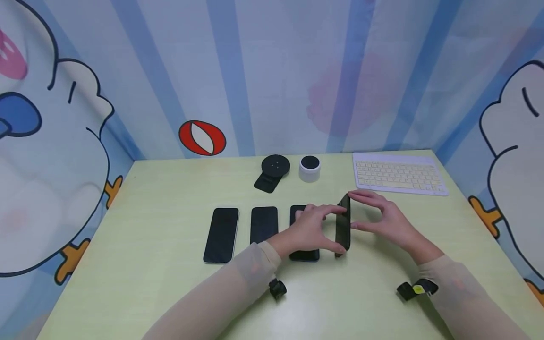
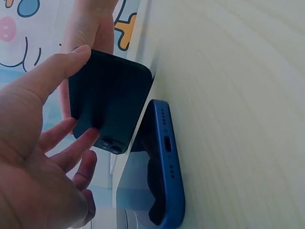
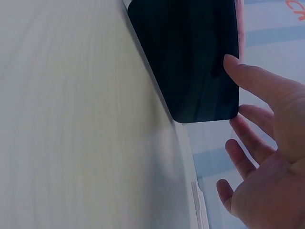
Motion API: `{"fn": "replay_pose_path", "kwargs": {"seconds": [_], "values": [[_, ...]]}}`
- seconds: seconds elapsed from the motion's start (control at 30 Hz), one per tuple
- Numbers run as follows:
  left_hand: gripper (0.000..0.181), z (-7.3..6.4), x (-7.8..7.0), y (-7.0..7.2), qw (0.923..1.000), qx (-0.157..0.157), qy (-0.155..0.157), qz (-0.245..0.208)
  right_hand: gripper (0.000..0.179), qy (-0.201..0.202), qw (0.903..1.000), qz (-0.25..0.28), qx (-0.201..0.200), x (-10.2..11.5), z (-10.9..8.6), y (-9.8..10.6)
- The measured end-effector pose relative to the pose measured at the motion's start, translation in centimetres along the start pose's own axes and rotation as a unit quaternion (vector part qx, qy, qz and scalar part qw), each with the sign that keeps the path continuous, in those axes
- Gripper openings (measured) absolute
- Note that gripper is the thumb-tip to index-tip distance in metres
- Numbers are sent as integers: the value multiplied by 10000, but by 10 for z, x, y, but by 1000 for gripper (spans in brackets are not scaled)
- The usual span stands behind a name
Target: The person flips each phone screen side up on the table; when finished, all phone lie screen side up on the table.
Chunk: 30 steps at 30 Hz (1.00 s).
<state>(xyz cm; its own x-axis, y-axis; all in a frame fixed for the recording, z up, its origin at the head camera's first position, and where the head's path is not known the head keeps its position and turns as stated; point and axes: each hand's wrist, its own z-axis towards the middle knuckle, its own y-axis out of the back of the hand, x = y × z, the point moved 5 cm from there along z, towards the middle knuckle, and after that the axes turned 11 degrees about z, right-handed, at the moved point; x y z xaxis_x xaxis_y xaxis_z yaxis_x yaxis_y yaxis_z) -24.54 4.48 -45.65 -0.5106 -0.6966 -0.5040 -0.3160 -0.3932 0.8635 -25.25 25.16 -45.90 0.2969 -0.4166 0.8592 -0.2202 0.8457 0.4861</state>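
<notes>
A dark smartphone [image 1: 343, 226] stands on its long edge above the table, held between both hands. My left hand [image 1: 313, 230] grips it from the left, thumb at the near end and fingers toward the far end. In the left wrist view, its back with camera lenses [image 2: 110, 145] faces that palm. From the other side, my right hand [image 1: 384, 218] has its thumb on the dark screen [image 3: 190, 62] and fingertips at the far corner. Under my left hand lies a blue-edged phone [image 2: 175, 167], partly hidden.
Two more phones lie to the left, a pale-edged one [image 1: 221, 235] and a dark one [image 1: 264, 224] partly behind the left forearm. Farther back are a black round-topped stand [image 1: 275, 166], a white cylinder with a black top [image 1: 309, 172] and a lilac keyboard [image 1: 399, 174].
</notes>
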Motion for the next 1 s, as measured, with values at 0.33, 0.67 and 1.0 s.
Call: {"fn": "replay_pose_path", "kwargs": {"seconds": [0.33,0.67,1.0], "values": [[95,-4,4,7,9999,-30,-87,-131,73,140,9999,26,-72,3,6,-6],[93,-7,9,10,9999,-4,-127,3,76,29,9999,-47,-104,1,12,-12],[94,-11,17,13,9998,84,19,-190,83,162,9994,-211,228,-4,16,-18]]}}
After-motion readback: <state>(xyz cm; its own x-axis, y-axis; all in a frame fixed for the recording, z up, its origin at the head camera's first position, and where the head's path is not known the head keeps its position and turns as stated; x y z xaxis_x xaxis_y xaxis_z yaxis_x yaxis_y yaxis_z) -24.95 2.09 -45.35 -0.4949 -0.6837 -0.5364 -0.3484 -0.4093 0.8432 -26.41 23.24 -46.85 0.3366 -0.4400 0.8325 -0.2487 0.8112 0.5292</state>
